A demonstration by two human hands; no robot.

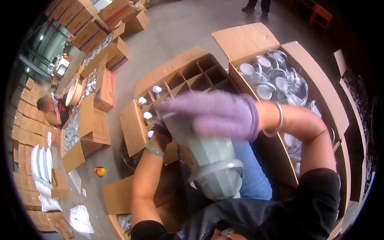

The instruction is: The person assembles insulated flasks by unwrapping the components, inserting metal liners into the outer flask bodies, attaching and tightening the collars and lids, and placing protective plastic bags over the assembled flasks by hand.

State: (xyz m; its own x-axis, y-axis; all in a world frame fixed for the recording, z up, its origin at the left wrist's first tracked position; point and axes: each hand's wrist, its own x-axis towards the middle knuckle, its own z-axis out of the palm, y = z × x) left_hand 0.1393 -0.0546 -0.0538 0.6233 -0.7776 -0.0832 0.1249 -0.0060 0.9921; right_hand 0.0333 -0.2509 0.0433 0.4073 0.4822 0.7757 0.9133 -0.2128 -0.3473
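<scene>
A pale green faceted glass vessel [214,154] with a broad clear collar near its lower end is tilted in front of my body. My right hand [218,114], in a purple glove, is blurred by motion. Its fingers stretch out across the vessel's upper part. My left hand [161,134] is at the vessel's far left end, closed around it; most of its fingers are hidden behind the glass and the other glove. Just beyond that hand, several white-capped bottles [148,115] stand in a divided cardboard box [176,66].
To the right, a long open carton [298,52] holds many clear glass pieces [276,78]. Another person [56,112] sits at the left beside open cartons [94,128]. A yellow-orange tape roll [100,171] lies on the floor. Someone's legs [258,6] show at the top.
</scene>
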